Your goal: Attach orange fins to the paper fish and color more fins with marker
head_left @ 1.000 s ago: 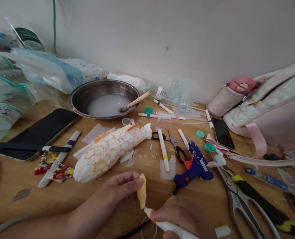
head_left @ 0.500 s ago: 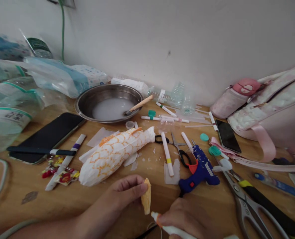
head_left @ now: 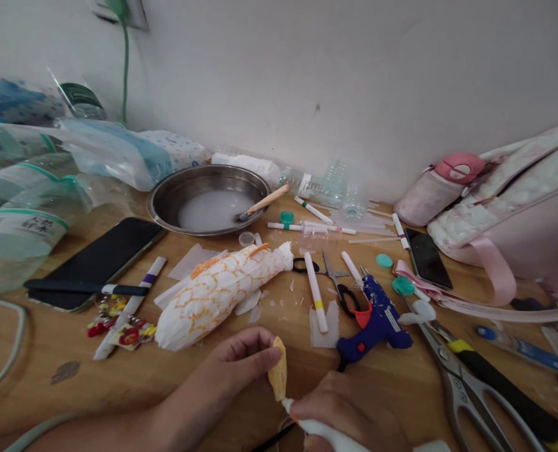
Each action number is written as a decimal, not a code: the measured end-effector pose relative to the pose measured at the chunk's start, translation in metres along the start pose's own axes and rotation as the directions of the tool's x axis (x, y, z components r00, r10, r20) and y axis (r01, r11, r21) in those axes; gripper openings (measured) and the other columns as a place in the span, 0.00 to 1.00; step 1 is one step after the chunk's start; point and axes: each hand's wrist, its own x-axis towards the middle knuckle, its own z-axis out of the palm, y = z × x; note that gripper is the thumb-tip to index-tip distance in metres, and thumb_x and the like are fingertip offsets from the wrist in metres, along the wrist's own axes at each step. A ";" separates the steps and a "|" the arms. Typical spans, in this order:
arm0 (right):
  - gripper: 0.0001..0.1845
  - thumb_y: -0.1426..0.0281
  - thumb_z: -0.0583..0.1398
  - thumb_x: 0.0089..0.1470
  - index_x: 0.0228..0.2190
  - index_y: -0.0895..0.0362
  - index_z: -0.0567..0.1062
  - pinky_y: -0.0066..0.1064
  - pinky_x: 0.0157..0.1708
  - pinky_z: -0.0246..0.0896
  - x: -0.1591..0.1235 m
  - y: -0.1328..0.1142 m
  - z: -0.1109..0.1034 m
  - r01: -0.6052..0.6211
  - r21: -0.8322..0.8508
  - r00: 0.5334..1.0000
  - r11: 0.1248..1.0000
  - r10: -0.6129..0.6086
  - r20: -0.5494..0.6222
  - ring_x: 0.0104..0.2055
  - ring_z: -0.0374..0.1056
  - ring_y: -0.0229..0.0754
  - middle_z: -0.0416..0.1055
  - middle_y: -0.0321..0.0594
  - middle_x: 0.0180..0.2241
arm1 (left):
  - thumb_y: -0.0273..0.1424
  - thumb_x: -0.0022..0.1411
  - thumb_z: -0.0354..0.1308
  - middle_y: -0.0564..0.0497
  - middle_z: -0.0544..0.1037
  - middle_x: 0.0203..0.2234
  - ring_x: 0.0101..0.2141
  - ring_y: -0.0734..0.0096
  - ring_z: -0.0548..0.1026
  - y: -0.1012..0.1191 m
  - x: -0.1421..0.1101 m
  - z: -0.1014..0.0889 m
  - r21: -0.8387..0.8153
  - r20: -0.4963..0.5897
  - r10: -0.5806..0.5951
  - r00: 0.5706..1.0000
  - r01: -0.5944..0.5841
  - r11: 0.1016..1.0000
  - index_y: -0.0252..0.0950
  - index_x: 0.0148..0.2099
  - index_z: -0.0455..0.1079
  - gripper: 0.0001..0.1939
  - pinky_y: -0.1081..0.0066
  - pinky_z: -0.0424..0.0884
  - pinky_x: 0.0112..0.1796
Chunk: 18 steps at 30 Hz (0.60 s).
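Note:
Between the thumb and fingers of my left hand [head_left: 243, 361] is a small flat piece coloured yellow-orange [head_left: 277, 371], pointed at the top. My right hand [head_left: 342, 411] is closed around a white marker [head_left: 328, 434], whose tip meets or nearly meets the piece's lower end. Beyond my left hand lies a white paper-covered fish shape [head_left: 222, 295] with orange scale lines and an orange fin on top. A capped marker with a yellow band [head_left: 316, 292] rests on a scrap of paper to its right.
A steel bowl [head_left: 159, 213] of cloudy liquid holds a brush [head_left: 264, 201]. Black-handled scissors [head_left: 349, 300], a blue glue gun [head_left: 377, 323] and large scissors [head_left: 452, 376] lie to the right. A phone [head_left: 100, 260], a beaded trinket [head_left: 128, 336] and plastic bottles [head_left: 19, 216] are at left.
The marker in my right hand has moved up and left, closing the gap to the lower end of the yellow-orange piece. The camera view has shifted slightly.

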 end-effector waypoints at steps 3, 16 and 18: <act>0.23 0.59 0.49 0.65 0.22 0.54 0.72 0.22 0.16 0.56 0.003 0.002 -0.004 0.027 -0.013 0.999 1.000 -0.026 0.036 0.15 0.64 0.31 0.69 0.30 0.14 | 0.43 0.54 0.62 0.57 0.67 0.21 0.25 0.71 0.64 0.000 0.000 -0.001 0.018 0.009 0.017 1.000 -0.017 1.000 0.38 0.28 0.67 0.15 0.73 0.60 0.29; 0.12 0.72 0.59 0.51 0.33 0.50 0.59 0.21 0.24 0.61 -0.003 -0.006 -0.012 -0.542 0.194 0.815 0.818 0.456 0.357 0.24 0.66 0.34 0.67 0.28 0.26 | 0.43 0.53 0.63 0.56 0.66 0.25 0.28 0.70 0.64 0.002 -0.014 0.004 0.213 0.134 0.199 0.971 -0.224 0.951 0.39 0.34 0.62 0.16 0.71 0.62 0.32; 0.12 0.72 0.58 0.50 0.31 0.50 0.57 0.20 0.20 0.55 -0.006 -0.010 -0.002 -0.583 0.234 0.790 0.778 0.476 0.387 0.20 0.60 0.32 0.61 0.24 0.22 | 0.42 0.56 0.61 0.54 0.70 0.27 0.30 0.68 0.68 0.005 -0.017 0.004 0.263 0.151 0.246 0.958 -0.278 0.924 0.40 0.35 0.63 0.14 0.70 0.65 0.34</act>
